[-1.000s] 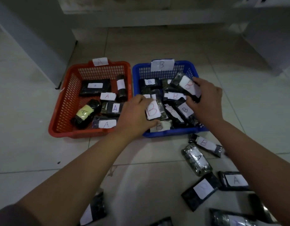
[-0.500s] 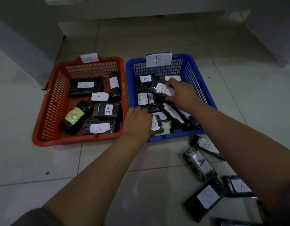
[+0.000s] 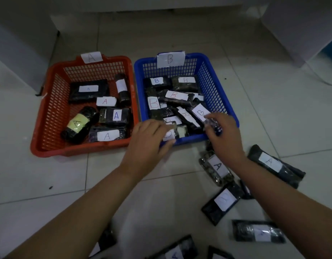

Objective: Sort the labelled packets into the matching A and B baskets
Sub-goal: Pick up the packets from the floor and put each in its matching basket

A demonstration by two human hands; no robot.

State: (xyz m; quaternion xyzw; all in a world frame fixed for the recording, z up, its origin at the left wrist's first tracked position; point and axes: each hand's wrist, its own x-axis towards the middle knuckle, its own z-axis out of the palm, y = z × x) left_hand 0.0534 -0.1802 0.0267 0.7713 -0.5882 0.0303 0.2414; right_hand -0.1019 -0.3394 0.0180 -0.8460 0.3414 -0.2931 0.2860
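Blue B basket [image 3: 220, 90] is sitting beside the red A basket [image 3: 49, 113]; the left hand [image 3: 148, 144] is hovering at its near rim, fingers loosely curled, and the right hand [image 3: 223, 135] is pinching a dark packet [image 3: 211, 125] over that rim, with A-labelled packets [image 3: 216, 170] lying on the tiled floor [image 3: 273, 109]

A pale tiled floor [image 3: 180, 212] carries a red basket [image 3: 49, 116] marked A and, just beside it, a blue basket [image 3: 217, 85] marked B. Loose dark packets [image 3: 216, 169] lie scattered towards the floor's near right; one label there looks blurred.
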